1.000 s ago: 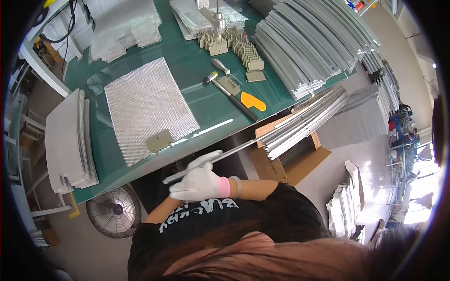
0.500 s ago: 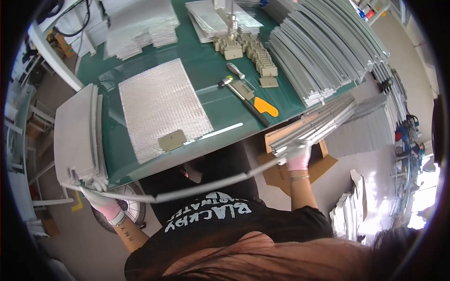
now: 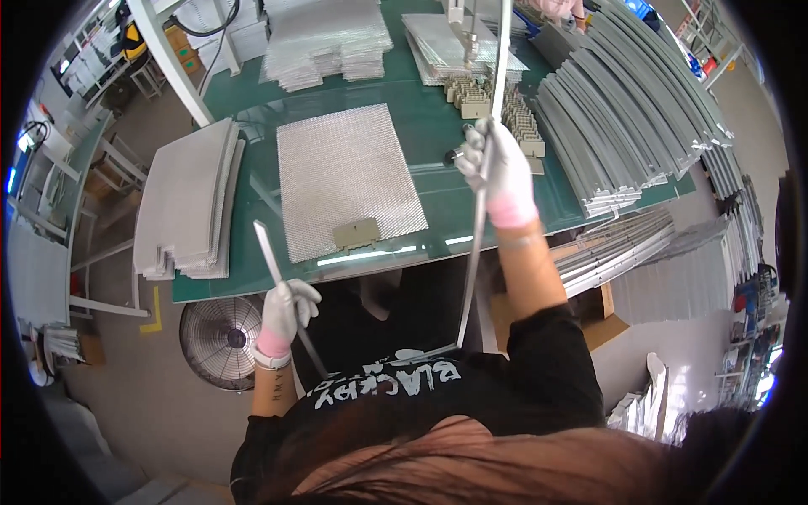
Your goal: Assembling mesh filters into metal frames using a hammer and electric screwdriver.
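A long thin metal strip (image 3: 472, 282), folded at corners into a wide U, is held in front of my body. My gloved left hand (image 3: 286, 311) is closed around its shorter left arm, whose free end points up toward the table's front edge. Gripping the longer right arm, my gloved right hand (image 3: 503, 172) is raised over the table; the strip runs on beyond it past the top of view. A silvery mesh sheet (image 3: 345, 168) lies flat on the table, with a tan notched plate (image 3: 357, 233) on its near edge. My right hand hides most of the tools beneath it.
The green table (image 3: 252, 290) carries grey panels (image 3: 185, 194) at left, mesh sheets (image 3: 328, 38) behind, tan plastic pieces (image 3: 471, 94) and stacked grey strips (image 3: 623, 126) at right. More metal strips (image 3: 619, 244) lie below the right edge. A floor fan (image 3: 223, 341) stands at lower left.
The strip has gone from stretched low across my body to a folded U. My right hand has risen over the table; my left has moved right and up, away from the grey panels.
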A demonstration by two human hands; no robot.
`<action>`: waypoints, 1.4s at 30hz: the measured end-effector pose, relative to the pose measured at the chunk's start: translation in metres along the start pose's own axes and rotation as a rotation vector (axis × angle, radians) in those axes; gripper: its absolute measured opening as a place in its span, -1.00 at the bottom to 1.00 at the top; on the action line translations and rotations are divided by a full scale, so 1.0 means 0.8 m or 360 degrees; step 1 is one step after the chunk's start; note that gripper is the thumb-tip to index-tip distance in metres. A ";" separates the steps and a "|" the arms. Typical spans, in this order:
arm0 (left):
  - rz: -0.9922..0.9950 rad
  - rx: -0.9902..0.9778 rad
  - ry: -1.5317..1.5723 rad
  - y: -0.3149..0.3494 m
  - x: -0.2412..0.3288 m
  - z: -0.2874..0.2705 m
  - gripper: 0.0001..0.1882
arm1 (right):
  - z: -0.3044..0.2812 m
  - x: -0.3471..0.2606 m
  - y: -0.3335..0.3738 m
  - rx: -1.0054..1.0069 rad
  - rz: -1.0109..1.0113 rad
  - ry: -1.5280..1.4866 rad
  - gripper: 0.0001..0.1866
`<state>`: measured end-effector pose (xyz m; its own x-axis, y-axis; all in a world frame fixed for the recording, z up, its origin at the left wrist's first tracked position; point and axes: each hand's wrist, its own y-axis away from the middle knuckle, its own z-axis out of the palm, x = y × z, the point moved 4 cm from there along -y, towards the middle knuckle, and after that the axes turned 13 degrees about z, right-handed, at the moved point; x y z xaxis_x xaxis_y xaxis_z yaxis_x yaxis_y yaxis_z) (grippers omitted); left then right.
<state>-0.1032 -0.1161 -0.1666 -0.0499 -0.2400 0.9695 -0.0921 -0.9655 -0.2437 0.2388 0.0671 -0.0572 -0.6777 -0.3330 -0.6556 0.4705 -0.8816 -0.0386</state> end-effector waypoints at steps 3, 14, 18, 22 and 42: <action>-0.0046 0.0285 -0.0151 0.007 -0.031 0.016 -0.36 | -0.047 0.057 -0.054 0.0329 -0.0208 -0.0475 -0.76; -0.0793 0.0215 0.1454 0.029 -0.114 0.171 -0.52 | -0.071 0.177 0.079 0.0445 0.0707 0.0666 -0.64; -0.0428 0.0178 0.1176 -0.018 -0.083 0.200 -0.53 | -0.039 0.194 0.145 0.0757 0.0154 0.1297 -0.40; -0.0366 0.0404 0.1548 -0.111 -0.089 0.207 -0.57 | -0.050 0.209 0.157 0.0702 0.0104 0.0890 -0.38; -0.0297 0.0419 0.1275 -0.176 -0.127 0.220 -0.69 | -0.062 0.148 0.062 0.0518 0.0464 0.1099 -0.42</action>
<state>0.0899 0.0264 -0.2264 -0.7522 -0.0271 0.6583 0.0602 -0.9978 0.0278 0.2100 0.0001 -0.1741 -0.0024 -0.3762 -0.9265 0.3143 -0.8799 0.3565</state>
